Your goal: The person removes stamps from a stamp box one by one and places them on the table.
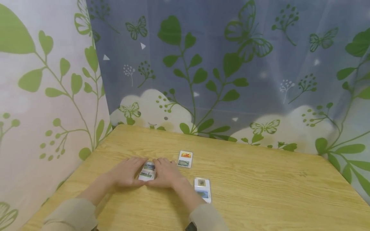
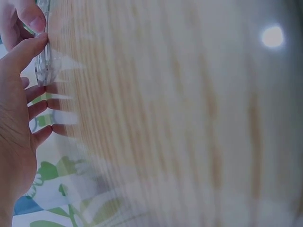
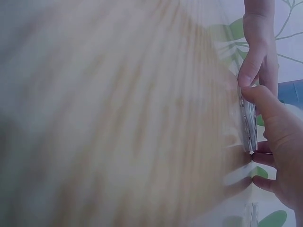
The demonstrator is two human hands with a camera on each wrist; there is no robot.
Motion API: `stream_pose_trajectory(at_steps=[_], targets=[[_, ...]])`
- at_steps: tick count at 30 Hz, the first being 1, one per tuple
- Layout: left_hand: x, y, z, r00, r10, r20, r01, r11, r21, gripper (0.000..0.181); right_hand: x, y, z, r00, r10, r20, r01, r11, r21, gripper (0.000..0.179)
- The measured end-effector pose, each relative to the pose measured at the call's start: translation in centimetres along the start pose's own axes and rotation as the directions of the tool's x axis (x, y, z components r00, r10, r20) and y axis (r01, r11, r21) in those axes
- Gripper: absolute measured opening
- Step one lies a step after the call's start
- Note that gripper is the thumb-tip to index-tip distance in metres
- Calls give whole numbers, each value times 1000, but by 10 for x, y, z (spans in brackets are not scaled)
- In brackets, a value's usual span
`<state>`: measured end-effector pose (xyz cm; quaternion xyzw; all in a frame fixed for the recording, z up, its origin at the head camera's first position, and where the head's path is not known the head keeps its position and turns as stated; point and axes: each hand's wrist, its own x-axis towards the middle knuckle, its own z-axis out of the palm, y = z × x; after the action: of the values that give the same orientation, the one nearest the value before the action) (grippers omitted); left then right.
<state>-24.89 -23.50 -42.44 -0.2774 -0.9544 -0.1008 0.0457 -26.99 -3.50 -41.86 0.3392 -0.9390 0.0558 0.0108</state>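
On the left part of the table lies a clear plastic card case (image 1: 148, 171) with two landscape pictures on white. My left hand (image 1: 127, 171) grips it from the left and my right hand (image 1: 165, 173) from the right. The thumbs meet at the near edge, while the fingers reach its sides and far end. Seen edge-on in the right wrist view, the clear case (image 3: 249, 124) looks like more than one layer, close over the tabletop. In the left wrist view, the thumb presses the end of the case (image 2: 42, 64), with the other fingertips down at the table.
A second card case (image 1: 185, 159), with an orange picture and a green one, lies beyond my right hand. Another case (image 1: 202, 190), brown and blue, sits beside my right forearm. The wooden table (image 1: 260, 179) ends at patterned curtains (image 1: 208, 64) behind and on the left.
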Motion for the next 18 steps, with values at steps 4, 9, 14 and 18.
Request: stream_pose_trajectory(at_steps=[4, 9, 14, 18], targets=[[0, 0, -1, 1000, -9, 12, 9, 1000, -4, 86, 0, 0, -1, 1000, 1, 7, -2, 1000, 23, 87], [-1, 2, -2, 1000, -16, 18, 16, 1000, -6, 86, 0, 1, -1, 1000, -2, 7, 2, 1000, 23, 87], [-1, 1, -2, 1000, -15, 12, 15, 1000, -2, 86, 1, 2, -1, 1000, 2, -3, -2, 999, 45, 87], [-1, 0, -1, 1000, -14, 22, 15, 1000, -9, 86, 1, 2, 0, 1000, 0, -10, 0, 998, 59, 87]])
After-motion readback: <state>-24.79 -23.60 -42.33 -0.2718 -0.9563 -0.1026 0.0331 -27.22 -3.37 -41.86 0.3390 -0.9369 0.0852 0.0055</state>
